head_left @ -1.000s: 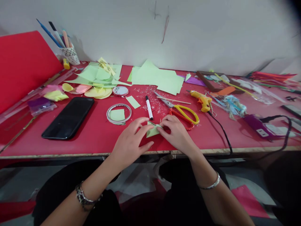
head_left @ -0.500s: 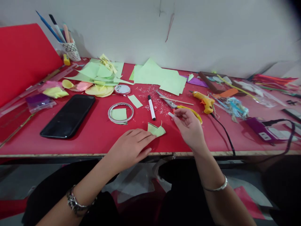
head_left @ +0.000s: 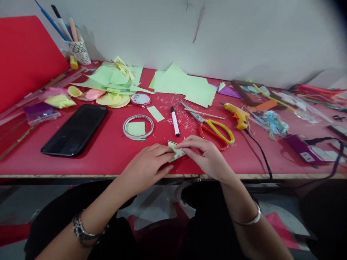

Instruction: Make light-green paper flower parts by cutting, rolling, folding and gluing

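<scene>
Red tabletop (head_left: 94, 168) runs back to a pale wall (head_left: 151, 32) in the head view. Near the middle of its front edge lies a small green paper piece (head_left: 171, 145) with a white strip (head_left: 177, 155) on it. The left hand (head_left: 149, 160) is loosely open, fingertips on the paper's left side. The right hand (head_left: 207, 157) is partly closed, thumb and forefinger over the paper; whether they grip the strip I cannot tell. Just beyond are a marker (head_left: 175, 122) and scissors (head_left: 218, 130), with a tape roll (head_left: 125, 127) to their left. Toward the left edge lies a black phone (head_left: 76, 130); toward the right, a yellow glue gun (head_left: 239, 115).
</scene>
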A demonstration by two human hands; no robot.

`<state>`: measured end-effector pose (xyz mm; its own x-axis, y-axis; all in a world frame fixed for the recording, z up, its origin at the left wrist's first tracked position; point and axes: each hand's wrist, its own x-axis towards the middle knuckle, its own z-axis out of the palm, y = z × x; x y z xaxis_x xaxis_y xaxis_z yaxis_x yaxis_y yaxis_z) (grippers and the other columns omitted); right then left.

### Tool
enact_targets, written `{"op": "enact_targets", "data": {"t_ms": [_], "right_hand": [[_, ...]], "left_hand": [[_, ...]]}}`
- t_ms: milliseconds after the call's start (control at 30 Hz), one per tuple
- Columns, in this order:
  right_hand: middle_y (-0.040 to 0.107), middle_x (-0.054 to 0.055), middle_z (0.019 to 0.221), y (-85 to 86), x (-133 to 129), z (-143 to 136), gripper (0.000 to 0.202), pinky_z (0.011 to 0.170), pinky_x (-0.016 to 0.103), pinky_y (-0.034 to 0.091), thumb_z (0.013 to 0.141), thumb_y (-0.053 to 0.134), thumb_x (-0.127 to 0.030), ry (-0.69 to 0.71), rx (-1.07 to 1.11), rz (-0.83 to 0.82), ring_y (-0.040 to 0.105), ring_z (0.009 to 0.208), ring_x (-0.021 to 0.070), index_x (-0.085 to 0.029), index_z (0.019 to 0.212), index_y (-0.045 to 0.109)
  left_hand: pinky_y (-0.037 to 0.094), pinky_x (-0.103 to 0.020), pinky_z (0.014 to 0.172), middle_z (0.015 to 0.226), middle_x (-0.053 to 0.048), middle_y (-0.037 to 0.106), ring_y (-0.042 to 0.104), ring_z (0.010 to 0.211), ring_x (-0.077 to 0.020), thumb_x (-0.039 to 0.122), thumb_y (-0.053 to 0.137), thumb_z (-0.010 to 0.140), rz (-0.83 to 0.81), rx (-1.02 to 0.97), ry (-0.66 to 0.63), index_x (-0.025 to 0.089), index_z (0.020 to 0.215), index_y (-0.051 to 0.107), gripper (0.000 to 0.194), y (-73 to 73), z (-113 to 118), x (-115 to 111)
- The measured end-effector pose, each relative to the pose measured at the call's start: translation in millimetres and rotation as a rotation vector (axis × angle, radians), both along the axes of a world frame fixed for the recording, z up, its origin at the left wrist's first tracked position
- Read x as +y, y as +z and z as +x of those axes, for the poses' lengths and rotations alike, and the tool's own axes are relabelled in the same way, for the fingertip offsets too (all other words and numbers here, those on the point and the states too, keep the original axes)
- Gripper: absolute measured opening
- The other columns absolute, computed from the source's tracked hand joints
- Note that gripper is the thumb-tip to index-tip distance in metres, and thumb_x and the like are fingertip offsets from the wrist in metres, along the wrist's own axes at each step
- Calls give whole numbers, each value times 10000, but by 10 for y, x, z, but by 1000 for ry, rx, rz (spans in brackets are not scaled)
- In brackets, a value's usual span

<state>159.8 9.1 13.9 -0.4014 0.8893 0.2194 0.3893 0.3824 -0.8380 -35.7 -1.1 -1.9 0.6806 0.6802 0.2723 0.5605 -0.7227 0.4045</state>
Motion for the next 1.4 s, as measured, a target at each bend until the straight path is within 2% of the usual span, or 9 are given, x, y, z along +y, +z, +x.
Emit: {"op": "enact_targets", "data": {"t_ms": [133,267,433,800,967,1167,1400], "right_hand": [[600,12,812,-63,25,2,216,725,286,461,811,486,-178,-35,7,-43,572,776,140,-222,1009,562],[584,8,795,-88,24,-16,200,696,275,462,813,485,-193,-29,-20,-63,563,743,136,-218,1007,527],[582,14,822,-111,18,-49,182,688,268,459,824,474,-205,-23,-39,-72,562,755,137,-214,1001,516],[570,5,773,-137,-6,-104,172,650,242,440,811,473,-175,-74,-132,-3,543,703,124,-200,968,539],[559,2,755,-122,-18,-117,182,623,229,423,796,465,-133,-80,-153,14,530,686,118,-194,950,541],[549,-5,745,-132,-20,-116,187,619,214,417,777,466,-101,-79,-149,27,518,671,105,-186,925,543],[565,-14,722,-159,-18,-102,156,580,198,410,745,496,-86,-84,-150,86,504,615,91,-186,847,560]], "left_hand": [[459,-334,834,1055,-66,613,541,969,-173,271,410,872,-61,-60,21,191,1077,582,279,12,-5,-1],[458,-338,846,1059,-64,607,535,983,-174,253,424,867,-89,-82,40,192,1085,574,272,1,7,0],[448,-328,871,1089,-61,582,519,1006,-170,202,442,852,-102,-65,38,183,1062,581,252,-12,14,6],[446,-320,873,1078,-61,590,518,1011,-168,244,426,867,-99,-54,86,170,1080,569,267,-18,23,1],[474,-289,793,1005,-57,626,557,933,-160,227,445,859,27,-53,131,152,1043,567,234,-38,30,-18],[480,-277,693,918,-38,657,585,827,-164,195,450,853,300,16,60,164,963,598,186,-46,17,-42],[475,-268,672,904,-21,661,584,798,-158,197,455,852,327,35,46,165,954,608,187,-36,26,-38]]}}
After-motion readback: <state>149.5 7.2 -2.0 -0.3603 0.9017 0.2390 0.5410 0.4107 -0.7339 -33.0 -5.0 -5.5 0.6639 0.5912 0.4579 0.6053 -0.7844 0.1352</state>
